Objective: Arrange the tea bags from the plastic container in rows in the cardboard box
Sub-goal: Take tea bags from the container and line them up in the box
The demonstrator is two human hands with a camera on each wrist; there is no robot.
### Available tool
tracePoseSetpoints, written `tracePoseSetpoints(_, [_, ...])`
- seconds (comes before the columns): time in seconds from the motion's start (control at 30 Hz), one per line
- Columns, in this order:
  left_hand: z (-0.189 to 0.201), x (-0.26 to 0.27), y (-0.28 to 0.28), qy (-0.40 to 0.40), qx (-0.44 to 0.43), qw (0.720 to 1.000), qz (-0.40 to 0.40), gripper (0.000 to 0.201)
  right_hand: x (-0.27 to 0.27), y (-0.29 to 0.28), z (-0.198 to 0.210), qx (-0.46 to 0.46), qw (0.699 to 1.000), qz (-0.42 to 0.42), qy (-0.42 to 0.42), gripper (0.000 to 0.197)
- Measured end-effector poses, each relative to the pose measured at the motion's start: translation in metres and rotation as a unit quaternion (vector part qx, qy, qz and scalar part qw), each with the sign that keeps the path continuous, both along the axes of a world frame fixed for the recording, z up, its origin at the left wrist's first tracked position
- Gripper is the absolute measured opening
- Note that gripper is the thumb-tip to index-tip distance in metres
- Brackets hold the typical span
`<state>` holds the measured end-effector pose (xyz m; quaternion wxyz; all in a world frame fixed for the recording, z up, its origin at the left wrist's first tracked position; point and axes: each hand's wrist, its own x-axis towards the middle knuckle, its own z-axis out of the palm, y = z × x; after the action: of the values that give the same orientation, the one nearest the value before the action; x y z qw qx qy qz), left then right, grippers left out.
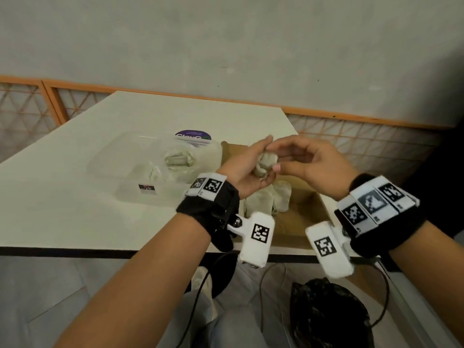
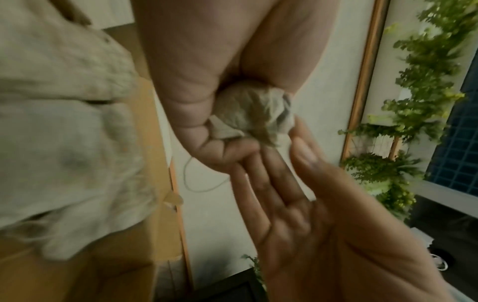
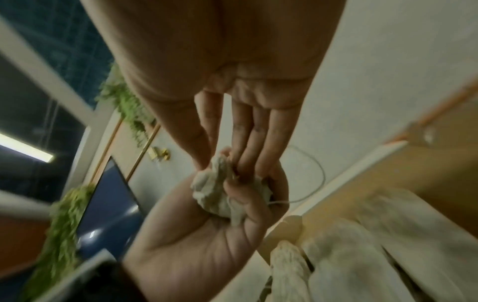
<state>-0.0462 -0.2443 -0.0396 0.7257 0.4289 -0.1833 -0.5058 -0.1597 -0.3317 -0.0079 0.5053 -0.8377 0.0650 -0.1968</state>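
Note:
My left hand is palm up above the cardboard box, its fingers curled round a crumpled pale tea bag. My right hand meets it from the right, thumb and fingertips pinching the same tea bag. The left wrist view shows the tea bag wedged in the left palm. Several tea bags lie in the box below the hands. The clear plastic container stands to the left with more tea bags inside.
A purple-labelled lid lies behind the container on the white table. The table's near edge runs just in front of the box. A black bag and cables lie on the floor below. An orange railing borders the far side.

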Motion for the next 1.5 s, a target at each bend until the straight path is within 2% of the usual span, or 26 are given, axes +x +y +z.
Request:
tracePoseSetpoints(0.13, [-0.019, -0.002, 0.007, 0.066, -0.032, 0.995, -0.062, 0.028, -0.020, -0.013, -0.031, 0.117, 0.985, -0.118, -0.042, 0.024])
tracePoseSetpoints(0.2, [-0.024, -0.002, 0.009, 0.080, -0.036, 0.992, -0.095, 0.035, -0.024, -0.015, -0.047, 0.141, 0.980, -0.133, -0.034, 0.025])
tracePoseSetpoints(0.33, [-0.028, -0.008, 0.007, 0.014, 0.040, 0.993, -0.109, 0.035, -0.022, -0.011, -0.071, 0.142, 0.983, -0.114, -0.023, 0.028])
tracePoseSetpoints(0.43, [-0.030, -0.012, 0.005, -0.031, 0.085, 0.991, -0.103, 0.036, -0.019, -0.008, -0.080, 0.169, 0.979, -0.104, -0.037, 0.016])
tracePoseSetpoints(0.53, [-0.033, -0.011, 0.005, -0.038, 0.102, 0.991, -0.079, 0.030, -0.019, -0.012, -0.082, 0.245, 0.959, -0.128, -0.065, 0.010])
tracePoseSetpoints(0.6, [-0.034, -0.011, 0.005, -0.044, 0.110, 0.991, -0.065, 0.026, -0.020, -0.014, -0.079, 0.325, 0.934, -0.123, -0.086, 0.009])
tracePoseSetpoints(0.67, [-0.035, -0.011, 0.005, -0.070, 0.119, 0.988, -0.069, 0.027, -0.020, -0.015, -0.078, 0.360, 0.922, -0.110, -0.092, 0.009])
tracePoseSetpoints(0.8, [-0.038, -0.011, 0.003, -0.130, 0.116, 0.982, -0.077, 0.039, -0.018, -0.015, -0.083, 0.318, 0.939, -0.111, -0.069, 0.006])
tracePoseSetpoints(0.93, [-0.041, -0.010, 0.005, -0.129, 0.065, 0.987, -0.065, 0.013, -0.018, -0.015, -0.082, 0.357, 0.925, -0.108, -0.074, 0.007])
tracePoseSetpoints(1.03, [-0.042, -0.008, 0.005, -0.101, 0.025, 0.995, -0.012, 0.011, -0.018, -0.015, -0.081, 0.355, 0.928, -0.096, -0.057, 0.005])
tracePoseSetpoints(1.13, [-0.042, -0.005, 0.005, -0.100, 0.011, 0.995, 0.006, 0.006, -0.018, -0.014, -0.082, 0.347, 0.933, -0.087, -0.044, 0.006])
tracePoseSetpoints(1.27, [-0.048, -0.001, 0.002, -0.101, 0.029, 0.994, 0.038, 0.006, -0.018, -0.016, -0.083, 0.365, 0.924, -0.091, -0.071, 0.008])
tracePoseSetpoints(1.37, [-0.050, 0.001, 0.000, -0.105, 0.047, 0.992, 0.048, 0.013, -0.017, -0.017, -0.084, 0.367, 0.912, -0.141, -0.119, 0.012])
tracePoseSetpoints(1.43, [-0.049, 0.000, 0.000, -0.120, 0.070, 0.989, 0.046, 0.021, -0.017, -0.019, -0.086, 0.347, 0.907, -0.183, -0.151, 0.015])
tracePoseSetpoints(1.5, [-0.047, -0.003, 0.001, -0.141, 0.087, 0.986, 0.017, 0.023, -0.017, -0.020, -0.089, 0.294, 0.920, -0.201, -0.164, 0.017])
